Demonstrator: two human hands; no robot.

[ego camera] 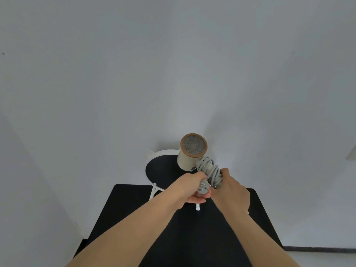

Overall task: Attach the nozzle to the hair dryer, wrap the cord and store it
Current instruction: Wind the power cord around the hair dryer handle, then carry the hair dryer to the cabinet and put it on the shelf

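A cream hair dryer (187, 158) with a brown-rimmed mesh intake is held in the air above the table, its rear end facing me. The grey cord (212, 173) is coiled in several loops around its handle. My right hand (231, 191) grips the handle and the coils from the right. My left hand (189, 189) holds the grey plug (203, 188) at the cord's end, just left of the handle. The nozzle end points away and is hidden.
A black table (192, 237) lies below my arms. On its far side stands a round mirror (159, 170) with a white frame, cat ears and white legs. White walls surround the table; a dark floor edge runs at the lower right.
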